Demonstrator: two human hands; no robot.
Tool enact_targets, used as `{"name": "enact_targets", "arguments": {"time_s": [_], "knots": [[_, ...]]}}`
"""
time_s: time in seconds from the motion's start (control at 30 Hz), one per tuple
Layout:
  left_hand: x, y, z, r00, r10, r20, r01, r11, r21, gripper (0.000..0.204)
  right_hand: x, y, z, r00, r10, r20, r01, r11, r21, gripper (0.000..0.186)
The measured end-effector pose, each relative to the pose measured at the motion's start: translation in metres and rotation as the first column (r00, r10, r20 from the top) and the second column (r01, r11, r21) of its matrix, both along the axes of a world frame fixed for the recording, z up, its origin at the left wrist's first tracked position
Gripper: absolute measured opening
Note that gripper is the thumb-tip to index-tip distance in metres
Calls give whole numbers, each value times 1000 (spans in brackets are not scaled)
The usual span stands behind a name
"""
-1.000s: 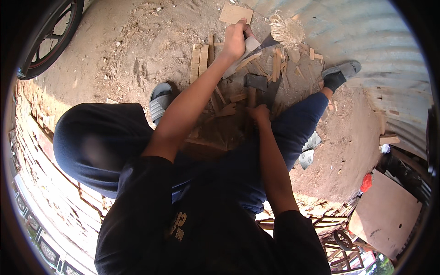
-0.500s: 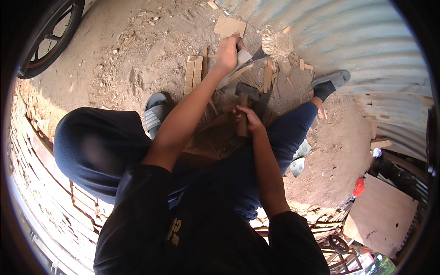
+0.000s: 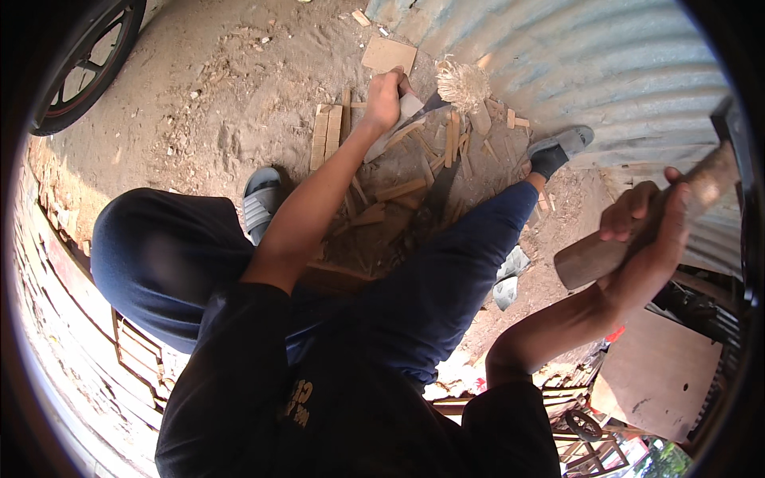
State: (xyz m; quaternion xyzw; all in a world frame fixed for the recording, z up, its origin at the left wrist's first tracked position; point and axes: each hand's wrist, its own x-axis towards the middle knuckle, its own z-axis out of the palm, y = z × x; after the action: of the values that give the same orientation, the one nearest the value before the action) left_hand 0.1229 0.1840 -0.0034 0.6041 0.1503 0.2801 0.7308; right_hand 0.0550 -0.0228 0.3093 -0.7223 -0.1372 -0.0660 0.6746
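Observation:
My left hand (image 3: 384, 102) is closed low over the ground, its fingertips next to a square tan board (image 3: 389, 54). A pale flat piece (image 3: 409, 106) shows beside the palm; the grip itself is hidden. Raised at the right, my right hand (image 3: 649, 219) wraps round the thick wooden handle of a hammer (image 3: 590, 259); its dark head is near the view's rim. A frayed, straw-coloured bundle end (image 3: 464, 84) stands right of my left hand, with a dark strip (image 3: 436, 101) between them. A long dark blade (image 3: 440, 191) lies by my leg.
Wooden blocks (image 3: 325, 131) and several loose sticks (image 3: 453, 135) lie on the dirt ground between my sandalled feet. A corrugated metal sheet (image 3: 574, 64) bounds the right side. A wheel (image 3: 96, 68) stands far left; a brown panel (image 3: 661, 370) leans lower right.
My right hand has lifted the hammer from between my legs up and far to the right. My left hand stays by the square board; the whole view has shifted slightly.

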Motion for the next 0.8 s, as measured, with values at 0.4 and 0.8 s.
{"name": "enact_targets", "arguments": {"time_s": [0.4,0.8], "knots": [[-13,-5,6,998,60,-18,-61,997,-53,53,-35,12,-60,835,31,-550,-362,783,-506,20],[-11,3,3,999,15,-33,-17,998,-53,52,-38,24,-44,999,5,38,3,976,-216,27]]}}
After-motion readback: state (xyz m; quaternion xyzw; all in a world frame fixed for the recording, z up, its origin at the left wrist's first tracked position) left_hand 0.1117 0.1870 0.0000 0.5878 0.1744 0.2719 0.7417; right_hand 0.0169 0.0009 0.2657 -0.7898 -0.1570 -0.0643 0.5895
